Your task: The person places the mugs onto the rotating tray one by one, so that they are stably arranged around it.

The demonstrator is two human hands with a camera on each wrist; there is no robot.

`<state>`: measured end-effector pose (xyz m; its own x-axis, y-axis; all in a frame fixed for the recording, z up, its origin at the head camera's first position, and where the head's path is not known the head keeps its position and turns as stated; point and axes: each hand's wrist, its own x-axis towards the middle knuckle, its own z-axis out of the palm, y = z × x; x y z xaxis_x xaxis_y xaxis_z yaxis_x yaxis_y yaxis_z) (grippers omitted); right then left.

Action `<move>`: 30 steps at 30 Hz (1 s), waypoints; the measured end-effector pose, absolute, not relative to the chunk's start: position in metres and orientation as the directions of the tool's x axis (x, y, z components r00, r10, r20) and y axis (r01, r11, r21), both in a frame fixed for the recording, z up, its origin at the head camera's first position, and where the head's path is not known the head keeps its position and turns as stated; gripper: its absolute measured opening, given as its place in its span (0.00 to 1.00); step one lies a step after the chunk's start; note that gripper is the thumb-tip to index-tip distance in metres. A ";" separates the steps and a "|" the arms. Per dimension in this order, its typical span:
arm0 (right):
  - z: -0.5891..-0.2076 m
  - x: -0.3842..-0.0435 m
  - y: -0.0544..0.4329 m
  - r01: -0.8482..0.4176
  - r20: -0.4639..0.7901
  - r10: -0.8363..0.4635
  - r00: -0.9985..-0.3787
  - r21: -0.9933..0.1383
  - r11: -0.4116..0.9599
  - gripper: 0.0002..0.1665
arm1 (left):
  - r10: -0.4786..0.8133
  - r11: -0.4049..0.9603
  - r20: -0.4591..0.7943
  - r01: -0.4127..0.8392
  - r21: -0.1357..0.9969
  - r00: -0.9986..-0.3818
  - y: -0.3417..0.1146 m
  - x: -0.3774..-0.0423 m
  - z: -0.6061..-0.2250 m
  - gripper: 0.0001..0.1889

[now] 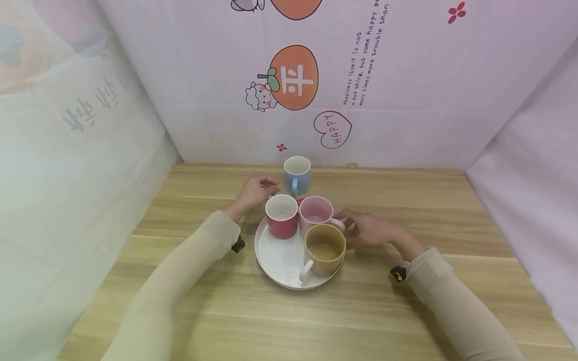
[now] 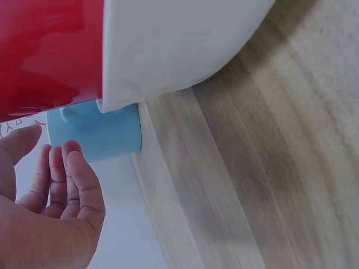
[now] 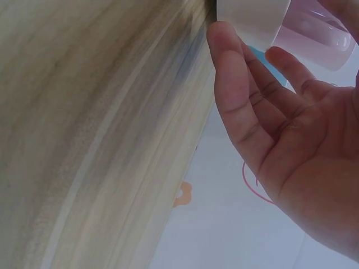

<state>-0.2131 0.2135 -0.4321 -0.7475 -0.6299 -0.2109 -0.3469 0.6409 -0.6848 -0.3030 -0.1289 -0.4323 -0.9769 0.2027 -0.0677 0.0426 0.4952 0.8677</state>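
Observation:
A round white tray [image 1: 282,265] carries three mugs: a red one [image 1: 283,228] with a white inside, a pink one [image 1: 310,213] and a tan one [image 1: 326,254] with a white handle. Behind the tray, a light blue mug [image 1: 301,181] stands upright on the table. My left hand [image 1: 261,191] is beside the red and blue mugs, fingers loosely bent with nothing between them. In the left wrist view its fingertips overlap the blue mug [image 2: 106,134]. My right hand [image 1: 371,229] is at the tray's right side, relaxed fingers close to the tray wall [image 3: 249,19] and the pink mug's handle.
The wooden table [image 1: 293,326] runs back to a printed white cloth [image 1: 397,130]. More cloth hangs at the left and right sides. A small black object [image 1: 238,244] is at the left cuff, another [image 1: 398,273] at the right cuff.

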 end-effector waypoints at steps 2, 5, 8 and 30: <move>-0.432 -0.213 0.214 -0.346 -0.210 -0.632 -0.746 -0.688 0.638 0.39 | 0.208 0.500 -0.071 0.044 0.865 -0.975 -0.129 -0.305 -0.433 0.16; -0.434 -0.215 0.214 -0.348 -0.207 -0.636 -0.744 -0.692 0.632 0.39 | 0.216 0.512 -0.072 0.050 0.858 -0.974 -0.129 -0.307 -0.434 0.15; -0.435 -0.216 0.215 -0.348 -0.208 -0.636 -0.743 -0.692 0.633 0.40 | 0.227 0.525 -0.074 0.058 0.849 -0.971 -0.129 -0.309 -0.435 0.14; -0.435 -0.214 0.215 -0.366 -0.188 -0.648 -0.738 -0.695 0.619 0.39 | 0.280 0.556 -0.074 0.099 0.825 -0.957 -0.119 -0.318 -0.442 0.15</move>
